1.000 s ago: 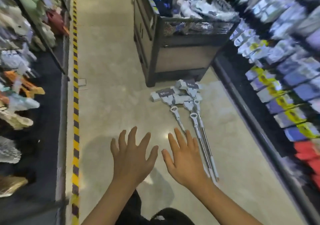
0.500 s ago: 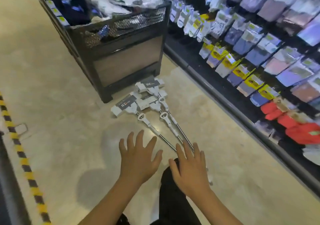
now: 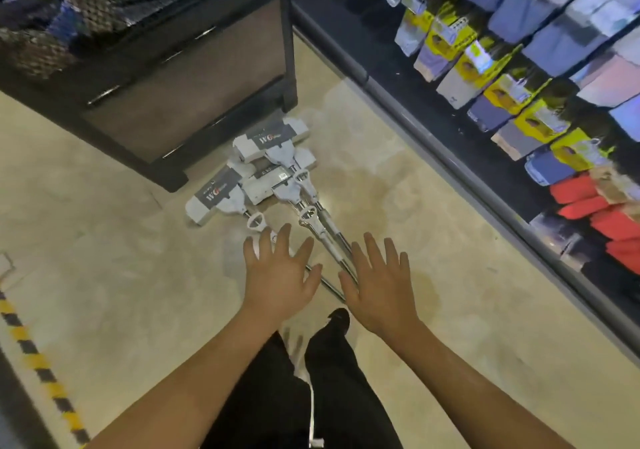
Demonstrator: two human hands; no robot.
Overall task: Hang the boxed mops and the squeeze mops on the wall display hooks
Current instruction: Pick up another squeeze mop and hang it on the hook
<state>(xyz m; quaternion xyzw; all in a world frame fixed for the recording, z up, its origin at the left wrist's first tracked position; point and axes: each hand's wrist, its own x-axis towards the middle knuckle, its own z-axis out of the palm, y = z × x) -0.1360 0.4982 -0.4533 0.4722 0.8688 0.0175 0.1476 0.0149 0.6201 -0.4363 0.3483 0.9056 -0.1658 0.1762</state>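
Both hands, left (image 3: 280, 275) and right (image 3: 379, 286), spread flat and holding nothing, hover over the squeeze mops (image 3: 266, 175) lying on the floor (image 3: 104, 258) at 12 o'clock, likely reaching to grab handles.

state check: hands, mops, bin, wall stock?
left hand: open, fingers spread, holding nothing
right hand: open, fingers spread, holding nothing
squeeze mops: lying piled on floor, unhung
mesh bin: standing, stocked
packaged goods: hanging on wall display
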